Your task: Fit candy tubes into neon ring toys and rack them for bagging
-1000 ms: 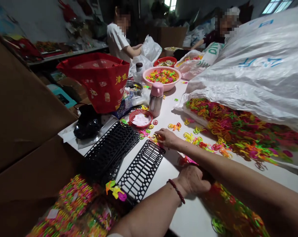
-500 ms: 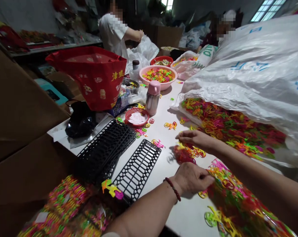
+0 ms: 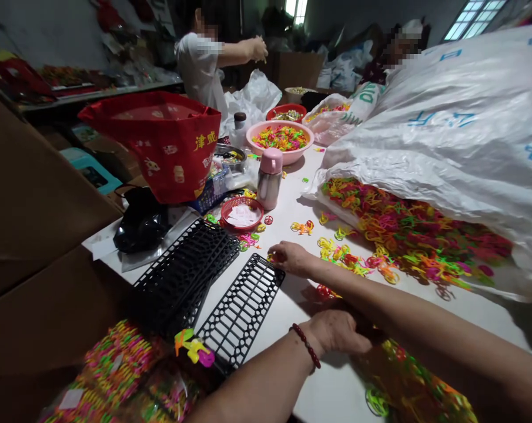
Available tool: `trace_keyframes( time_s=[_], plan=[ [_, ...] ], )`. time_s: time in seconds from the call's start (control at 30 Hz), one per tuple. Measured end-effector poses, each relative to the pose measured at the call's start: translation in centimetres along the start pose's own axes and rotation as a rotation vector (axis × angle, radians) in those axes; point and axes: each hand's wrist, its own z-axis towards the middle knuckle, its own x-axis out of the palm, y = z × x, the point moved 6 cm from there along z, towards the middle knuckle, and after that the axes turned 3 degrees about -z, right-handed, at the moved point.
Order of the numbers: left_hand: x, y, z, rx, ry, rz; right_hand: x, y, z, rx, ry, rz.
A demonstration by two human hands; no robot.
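My left hand (image 3: 338, 332), with a dark red bead bracelet, is closed at the mouth of a clear plastic bag (image 3: 418, 376) full of small bright plastic bicycles; its fingertips are partly hidden. Farther off, my right hand (image 3: 290, 258) reaches across to the far end of a black plastic grid rack (image 3: 241, 311). Its fingers are curled together, and what they pinch is too small to make out. Loose plastic bicycles (image 3: 340, 255) lie in a heap beyond my right forearm. One multicoloured bicycle (image 3: 194, 348) sits at the rack's near end.
Stacked black racks (image 3: 186, 270) lie on the left. Behind them stand a red bag (image 3: 160, 147), a red basket (image 3: 242, 212) with paper slips, a pink-lidded flask (image 3: 270, 179) and a pink basin (image 3: 281, 144). A big white sack (image 3: 446, 129) spills bicycles at right. Two people work behind.
My right hand has moved left from the loose heap to the rack's far end, its fingers now curled. The pink piece there is now hidden. My left hand stays near the bag's mouth.
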Motion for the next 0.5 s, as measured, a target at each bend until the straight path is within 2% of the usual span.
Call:
trace_keyframes(
  time_s=[0.07, 0.17, 0.23, 0.3, 0.37, 0.5],
  plan=[
    [-0.2, -0.2, 0.0, -0.004, -0.018, 0.035, -0.1, -0.5, -0.1, 0.038, -0.018, 0.002],
    [-0.6, 0.0, -0.3, -0.106, -0.052, 0.086, -1.1, -2.9, -0.6, 0.168, -0.121, 0.046],
    [-0.9, 0.0, -0.5, -0.132, -0.106, 0.137, -2.0, -5.1, -0.6, 0.281, -0.214, 0.173],
    [-1.2, -0.3, -0.7, -0.100, -0.163, 0.180, -2.8, -6.9, 0.1, 0.336, -0.292, 0.313],
    [-1.3, -0.4, -0.7, -0.080, -0.184, 0.194, -3.5, -7.7, 1.7, 0.308, -0.338, 0.386],
    [-0.8, 0.4, -0.2, -0.127, -0.101, 0.165, -4.1, -6.7, 6.0, 0.226, -0.374, 0.427]
  ],
)
